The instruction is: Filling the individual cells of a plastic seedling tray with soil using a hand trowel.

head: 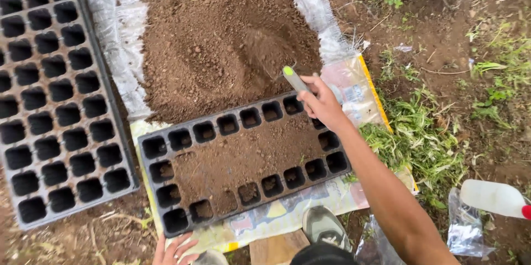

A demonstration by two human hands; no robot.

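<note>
I am gripping a grey trowel handle (pixel 295 79) with a lime-green tip in my right hand (pixel 322 103), its blade buried in the brown soil pile (pixel 221 38) above the black seedling tray (pixel 243 157). My left hand (pixel 176 250) is resting open at the tray's near edge. Soil is covering the tray's middle cells; a second tray (pixel 52 88) is lying empty on the left.
</note>
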